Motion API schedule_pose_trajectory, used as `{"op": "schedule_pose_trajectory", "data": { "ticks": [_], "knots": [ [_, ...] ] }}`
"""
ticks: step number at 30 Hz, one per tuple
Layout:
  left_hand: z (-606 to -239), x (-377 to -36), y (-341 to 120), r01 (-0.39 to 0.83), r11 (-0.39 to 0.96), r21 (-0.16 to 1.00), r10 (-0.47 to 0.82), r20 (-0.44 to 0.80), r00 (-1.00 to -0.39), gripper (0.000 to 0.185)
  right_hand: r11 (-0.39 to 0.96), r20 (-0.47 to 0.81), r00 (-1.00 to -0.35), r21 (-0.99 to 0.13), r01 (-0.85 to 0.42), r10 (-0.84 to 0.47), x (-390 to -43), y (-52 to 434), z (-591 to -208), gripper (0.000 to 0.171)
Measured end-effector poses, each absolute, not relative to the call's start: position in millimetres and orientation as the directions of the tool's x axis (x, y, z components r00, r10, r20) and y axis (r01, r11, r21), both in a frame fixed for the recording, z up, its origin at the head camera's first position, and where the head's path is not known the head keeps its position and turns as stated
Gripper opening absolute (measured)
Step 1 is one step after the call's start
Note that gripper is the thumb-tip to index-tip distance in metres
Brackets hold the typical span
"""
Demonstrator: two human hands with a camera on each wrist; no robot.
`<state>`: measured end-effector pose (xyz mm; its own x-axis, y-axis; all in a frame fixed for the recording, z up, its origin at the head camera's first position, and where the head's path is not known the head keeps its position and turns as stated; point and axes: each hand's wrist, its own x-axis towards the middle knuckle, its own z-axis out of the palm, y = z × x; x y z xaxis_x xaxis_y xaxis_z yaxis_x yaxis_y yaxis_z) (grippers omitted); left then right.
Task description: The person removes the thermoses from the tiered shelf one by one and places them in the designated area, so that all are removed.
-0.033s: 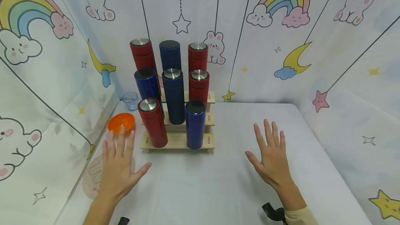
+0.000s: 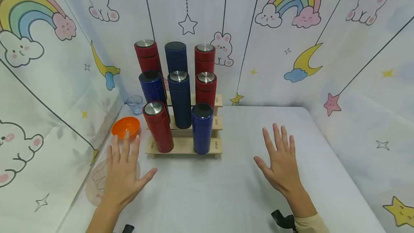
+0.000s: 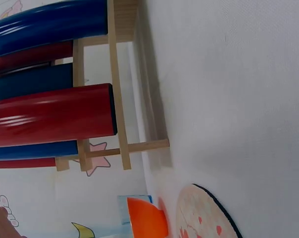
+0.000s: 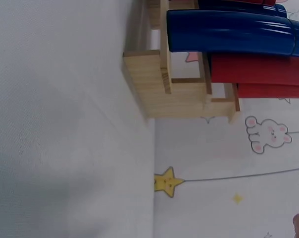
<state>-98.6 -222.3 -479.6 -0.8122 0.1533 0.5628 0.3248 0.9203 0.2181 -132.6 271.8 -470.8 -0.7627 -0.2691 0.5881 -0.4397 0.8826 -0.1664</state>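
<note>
White cloth surface under both hands. Left hand flat, fingers spread straight, holding nothing; fingertips just short of orange plastic bowl. Right hand likewise spread, empty. Wrist views show neither hand's fingers clearly. Red cylindrical flask and blue cylindrical flask stand upright on lowest step of wooden tiered rack, between hands, beyond fingertips.

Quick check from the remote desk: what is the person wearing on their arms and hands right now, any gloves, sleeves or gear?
Both hands are bare, without gloves or rings. The right hand has a beige sleeve cuff at the forearm. The left hand shows no sleeve. A small black device sits beside the right wrist, another near the left.
</note>
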Motion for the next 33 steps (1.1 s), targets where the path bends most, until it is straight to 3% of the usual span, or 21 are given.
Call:
{"op": "schedule_pose_trajectory", "data": {
  "ticks": [14,21,28,33],
  "knots": [
    [-481,-103,-228,0.365,0.886,0.285,0.139,0.587,-0.797,0.106,0.826,0.632,-0.722,-0.224,-0.518,-0.281,-144,263,-460,0.089],
    [-488,-107,-235,0.448,0.785,0.427,0.123,0.601,-0.790,0.088,0.754,0.644,-0.714,-0.316,-0.575,-0.275,-155,253,-451,0.091],
    [-490,-126,-241,0.457,0.665,0.591,0.066,0.563,-0.824,0.081,0.596,0.649,-0.718,-0.480,-0.644,-0.252,-171,238,-446,0.075],
    [-491,-139,-236,0.495,0.503,0.708,0.016,0.565,-0.825,0.075,0.490,0.652,-0.715,-0.551,-0.675,-0.251,-185,225,-447,0.070]
  ]
}}
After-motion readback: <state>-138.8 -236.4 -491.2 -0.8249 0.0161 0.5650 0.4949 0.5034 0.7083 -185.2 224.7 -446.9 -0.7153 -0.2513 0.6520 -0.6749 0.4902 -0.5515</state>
